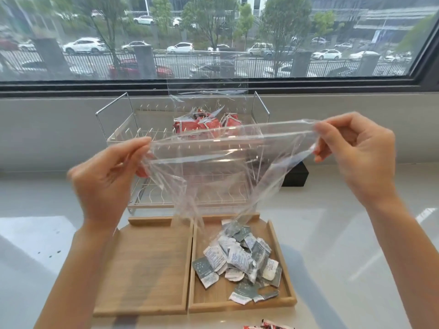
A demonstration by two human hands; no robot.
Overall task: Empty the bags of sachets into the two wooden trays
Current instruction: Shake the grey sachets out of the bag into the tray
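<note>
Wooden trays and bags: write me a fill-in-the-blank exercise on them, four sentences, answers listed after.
1. The grey and white sachets lie piled in the ____ wooden tray.
2. The left wooden tray holds ____ sachets.
3. The left hand and the right hand hold the clear bag by its two ____ corners.
4. The bag of red sachets stands in the wire ____ behind the trays.

Missing words: right; no; upper; rack

Grey-and-white sachets (pixel 240 262), red sachets (pixel 204 124)
</note>
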